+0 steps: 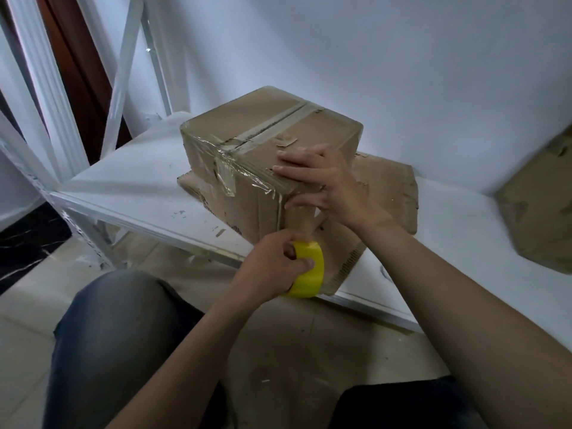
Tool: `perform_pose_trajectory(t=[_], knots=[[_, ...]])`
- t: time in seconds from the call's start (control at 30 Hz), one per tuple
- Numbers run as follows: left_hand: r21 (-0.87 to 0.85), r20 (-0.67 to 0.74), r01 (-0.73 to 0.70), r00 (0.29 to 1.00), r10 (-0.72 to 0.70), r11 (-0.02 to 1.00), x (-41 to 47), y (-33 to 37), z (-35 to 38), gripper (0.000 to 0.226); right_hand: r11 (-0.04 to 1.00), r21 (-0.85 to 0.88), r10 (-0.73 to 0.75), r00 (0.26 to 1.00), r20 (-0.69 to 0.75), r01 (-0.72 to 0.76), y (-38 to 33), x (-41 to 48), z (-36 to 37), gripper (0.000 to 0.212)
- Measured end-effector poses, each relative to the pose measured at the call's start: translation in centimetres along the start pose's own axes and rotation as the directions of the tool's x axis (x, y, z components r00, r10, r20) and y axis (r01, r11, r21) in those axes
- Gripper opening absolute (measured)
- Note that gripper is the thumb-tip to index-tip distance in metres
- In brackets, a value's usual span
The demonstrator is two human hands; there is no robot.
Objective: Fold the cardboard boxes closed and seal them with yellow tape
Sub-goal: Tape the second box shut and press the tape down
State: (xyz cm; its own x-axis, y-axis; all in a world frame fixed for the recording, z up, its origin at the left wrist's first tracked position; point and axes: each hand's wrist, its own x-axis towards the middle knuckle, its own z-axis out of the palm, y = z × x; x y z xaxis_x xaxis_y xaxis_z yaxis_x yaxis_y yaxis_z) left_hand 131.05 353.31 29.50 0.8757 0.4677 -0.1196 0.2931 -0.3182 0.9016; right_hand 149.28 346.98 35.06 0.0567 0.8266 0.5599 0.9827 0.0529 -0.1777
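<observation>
Left hand is gripping the round yellow tape roll, right hand is pressing open fingers on the brown cardboard box; pulling taut seems best.

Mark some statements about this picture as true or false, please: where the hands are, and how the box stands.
1. The left hand grips the yellow tape roll. True.
2. The right hand rests on the cardboard box with its fingers straight. True.
3. The box stands on the floor. False: it stands on flattened cardboard on a white shelf.
4. The box's top flaps stand open. False: they are closed, with tape along the seam.
5. The tape roll lies on top of the box. False: it is held below the box's near corner.
</observation>
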Motion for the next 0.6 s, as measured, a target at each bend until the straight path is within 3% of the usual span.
perform_pose_trajectory(t=[0.3,0.43,0.5,0.53,0.6], knots=[[-0.044,0.024,0.022,0.999,-0.021,0.999,0.7,-1.0,-0.5,0.037,0.998,-0.052,-0.04,0.999,0.02,0.041,2.7,0.0,0.8,0.072],[-0.147,0.029,0.026,0.999,-0.022,0.989,0.1,-0.4,-0.7,0.032,0.998,-0.009,0.061,0.985,0.159,-0.06,1.9,0.3,-0.8,0.071],[-0.242,0.021,0.035,0.999,-0.031,0.97,-0.6,0.0,-0.8,0.024,0.984,-0.129,0.15,0.966,0.212,-0.124,0.9,0.2,-1.6,0.071],[-0.301,0.018,0.044,0.999,-0.04,0.952,-1.0,0.2,-0.9,0.02,0.958,-0.238,0.202,0.965,0.169,-0.16,0.2,-0.2,-1.9,0.069],[-0.411,0.035,0.074,0.997,-0.065,0.909,-1.6,0.4,-1.2,0.018,0.899,-0.322,0.295,0.953,-0.06,-0.299,-1.7,-1.7,-2.3,0.059]])
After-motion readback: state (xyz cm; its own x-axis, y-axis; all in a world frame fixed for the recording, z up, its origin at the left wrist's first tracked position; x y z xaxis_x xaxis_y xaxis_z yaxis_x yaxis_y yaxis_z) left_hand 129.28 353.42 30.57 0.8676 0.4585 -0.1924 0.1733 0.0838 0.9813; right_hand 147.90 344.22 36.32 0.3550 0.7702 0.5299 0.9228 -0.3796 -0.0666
